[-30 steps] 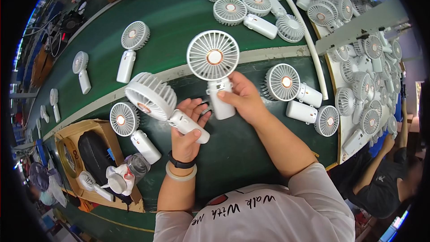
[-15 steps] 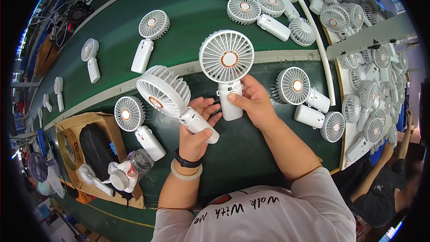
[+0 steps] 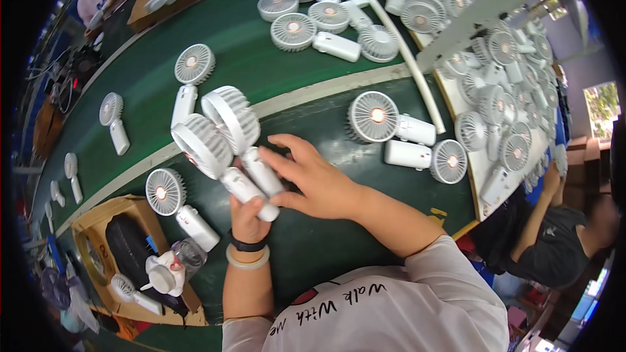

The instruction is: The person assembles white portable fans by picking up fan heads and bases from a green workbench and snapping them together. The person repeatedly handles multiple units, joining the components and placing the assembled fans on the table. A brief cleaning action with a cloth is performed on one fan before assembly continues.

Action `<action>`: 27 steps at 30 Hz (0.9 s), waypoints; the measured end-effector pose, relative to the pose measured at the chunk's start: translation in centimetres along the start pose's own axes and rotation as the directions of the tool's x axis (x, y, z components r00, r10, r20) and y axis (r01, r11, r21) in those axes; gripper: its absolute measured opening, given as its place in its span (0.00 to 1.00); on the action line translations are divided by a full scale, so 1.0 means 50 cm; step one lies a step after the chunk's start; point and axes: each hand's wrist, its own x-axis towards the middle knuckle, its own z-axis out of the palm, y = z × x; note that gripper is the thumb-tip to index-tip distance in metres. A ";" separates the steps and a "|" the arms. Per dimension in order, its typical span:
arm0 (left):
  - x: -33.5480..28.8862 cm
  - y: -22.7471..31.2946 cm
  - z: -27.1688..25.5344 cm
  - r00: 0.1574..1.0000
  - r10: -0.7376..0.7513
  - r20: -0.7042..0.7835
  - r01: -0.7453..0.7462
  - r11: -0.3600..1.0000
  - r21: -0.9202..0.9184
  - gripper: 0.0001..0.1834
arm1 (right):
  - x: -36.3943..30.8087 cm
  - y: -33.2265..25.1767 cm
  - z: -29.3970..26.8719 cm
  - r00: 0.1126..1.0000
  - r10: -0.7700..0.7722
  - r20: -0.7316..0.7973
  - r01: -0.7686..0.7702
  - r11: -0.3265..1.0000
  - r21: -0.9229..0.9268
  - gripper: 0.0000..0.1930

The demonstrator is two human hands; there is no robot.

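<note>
**Lower fan (image 3: 215,160) and upper fan (image 3: 244,137) held side by side, heads to the upper left**

I had both fans above the green bench (image 3: 316,238), in front of my chest. Their long axes ran almost parallel, handle ends slanting to the lower right, and their grilles faced leftward, turned well away from me. My left hand (image 3: 244,220) gripped the lower fan by its handle, thumb laid across it near the end, most fingers hidden. My right hand (image 3: 316,182) held the upper fan's handle between fingers and thumb, one finger stretched past it. Whether the heads touched, I could not tell.

Both handles were smooth, rounded white bars; the heads were deep, drum-like cages of thin ribs behind a plain ring. A resting fan (image 3: 187,214) on my left slanted the same way, beside a matte brown cardboard box (image 3: 147,218).
</note>
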 end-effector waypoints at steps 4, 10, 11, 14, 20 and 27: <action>-0.002 0.004 0.006 1.000 0.014 0.016 -0.014 1.000 0.025 0.42 | -0.077 0.010 -0.148 0.985 0.102 -0.136 -0.153 0.879 -0.451 0.23; 0.002 -0.007 0.025 0.999 -0.007 0.038 0.004 0.997 0.075 0.45 | -0.171 0.106 -0.303 0.857 0.503 -0.111 -0.466 0.666 -0.583 0.26; 0.002 -0.009 0.024 0.999 -0.003 0.036 0.000 0.997 0.079 0.46 | -0.167 0.117 -0.303 0.865 0.491 -0.106 -0.443 0.646 -0.622 0.26; 0.001 -0.009 0.017 0.999 0.019 0.027 -0.021 0.997 0.078 0.47 | -0.135 0.128 -0.287 0.902 0.426 -0.076 -0.312 0.519 -0.796 0.27; 0.002 0.007 0.008 0.998 0.062 -0.012 -0.062 0.998 0.011 0.45 | -0.052 0.068 -0.139 0.934 0.183 0.308 -0.324 0.063 0.944 0.27; 0.001 0.015 0.008 0.998 0.049 -0.031 -0.052 0.991 -0.123 0.50 | 0.023 0.056 -0.030 0.943 0.053 0.330 -0.294 -0.339 0.894 0.30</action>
